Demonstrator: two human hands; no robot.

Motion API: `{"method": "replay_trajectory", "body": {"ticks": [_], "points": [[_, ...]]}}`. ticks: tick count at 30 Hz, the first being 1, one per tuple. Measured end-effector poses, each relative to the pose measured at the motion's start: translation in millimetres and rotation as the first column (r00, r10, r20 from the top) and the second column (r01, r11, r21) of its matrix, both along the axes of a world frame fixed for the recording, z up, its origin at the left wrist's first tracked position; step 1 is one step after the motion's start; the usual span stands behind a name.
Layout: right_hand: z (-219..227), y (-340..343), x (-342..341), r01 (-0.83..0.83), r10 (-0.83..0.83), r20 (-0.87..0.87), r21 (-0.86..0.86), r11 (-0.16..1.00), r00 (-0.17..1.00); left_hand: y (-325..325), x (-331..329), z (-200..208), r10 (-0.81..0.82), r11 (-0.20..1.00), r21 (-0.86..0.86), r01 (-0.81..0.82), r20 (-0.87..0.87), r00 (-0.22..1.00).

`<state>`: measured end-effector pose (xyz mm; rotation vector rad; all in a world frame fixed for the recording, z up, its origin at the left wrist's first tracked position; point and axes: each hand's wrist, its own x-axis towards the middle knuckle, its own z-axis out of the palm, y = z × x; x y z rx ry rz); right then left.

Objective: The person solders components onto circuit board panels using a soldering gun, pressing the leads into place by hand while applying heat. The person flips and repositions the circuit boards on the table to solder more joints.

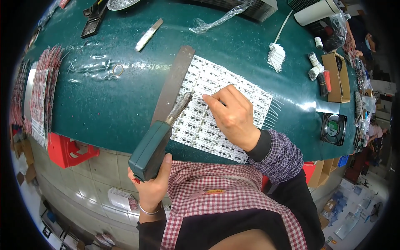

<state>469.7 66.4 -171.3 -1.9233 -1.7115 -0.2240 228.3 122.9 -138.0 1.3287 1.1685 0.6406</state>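
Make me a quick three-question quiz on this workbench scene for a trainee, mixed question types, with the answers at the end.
1. Multiple choice: What does the left hand hold?
A) black fan
B) green gun-shaped tool
C) white roll

2. True or false: A dark flat bar lies along the left edge of the white circuit-board panel.

3. Fill in the blank: The thin white wires fan out from the panel's ____ side, left or right.

Key: 1. B. 2. True. 3. Right.
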Motion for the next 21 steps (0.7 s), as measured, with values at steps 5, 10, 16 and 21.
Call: {"method": "replay_trajectory", "body": {"ticks": [5, 10, 16, 21], "points": [[-1, 1, 1, -0.012, 0.012, 0.009, 0.020, 1.000, 1.000, 0, 2, 1, 0.009, 1.000, 0.012, -0.009, 0.017, 1.000], [-1, 1, 0, -0.011, 0.011, 0.003, 0.013, 1.000, 1.000, 2, -3, -11, -0.114, 0.978, 0.175, 0.111, 0.008, 0.993], [2, 4, 1, -0.015, 0.015, 0.005, 0.038, 0.999, 1.000, 3, -3, -10, -0.141, 0.970, 0.200, 0.140, -0.008, 0.990], [2, 4, 1, -0.013, 0.013, 0.005, 0.039, 0.999, 1.000, 0, -6, -11, -0.157, 0.952, 0.252, 0.172, -0.079, 0.984]]}}
